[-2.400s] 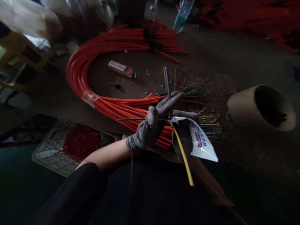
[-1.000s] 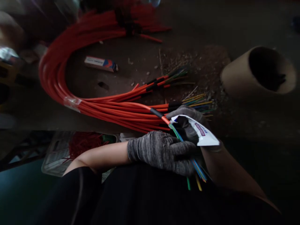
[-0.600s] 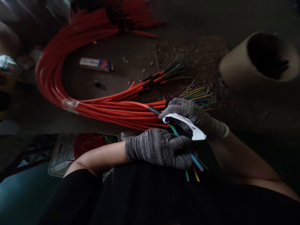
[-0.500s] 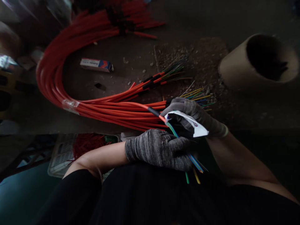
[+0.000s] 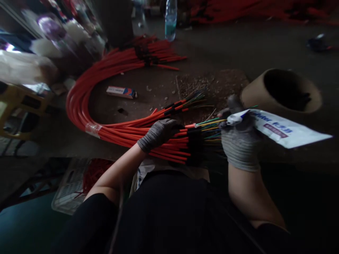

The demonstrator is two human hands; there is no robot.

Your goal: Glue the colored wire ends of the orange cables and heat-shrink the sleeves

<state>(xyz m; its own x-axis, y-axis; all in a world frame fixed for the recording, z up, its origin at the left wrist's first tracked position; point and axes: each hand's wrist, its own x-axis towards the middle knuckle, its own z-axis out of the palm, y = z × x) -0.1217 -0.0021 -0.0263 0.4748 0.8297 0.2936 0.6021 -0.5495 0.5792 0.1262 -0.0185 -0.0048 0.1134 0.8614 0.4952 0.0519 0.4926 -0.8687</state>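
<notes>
Over the looped bundle of red-orange cables [image 5: 124, 130], the grey-gloved left hand [image 5: 159, 132] closes on one cable while the grey-gloved right hand [image 5: 239, 141] grips a white squeeze tube [image 5: 280, 128] at the fanned coloured wires [image 5: 210, 127], seemingly mid-gluing; careful nozzle aim seems needed.

Left hand [image 5: 159, 133] fingertips hidden behind red cables [image 5: 124, 131]; tube [image 5: 278, 127] print too blurred to read.

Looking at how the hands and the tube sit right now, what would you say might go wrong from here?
1. The right hand holds the white tube with its nozzle at the thin coloured wires; a hard squeeze might smear paste over neighbouring strands or the glove.
2. The left hand rests on the red cables with a light grip, so one could slide out of line.
3. The cardboard tube lies close by the right hand and might get knocked.
</notes>
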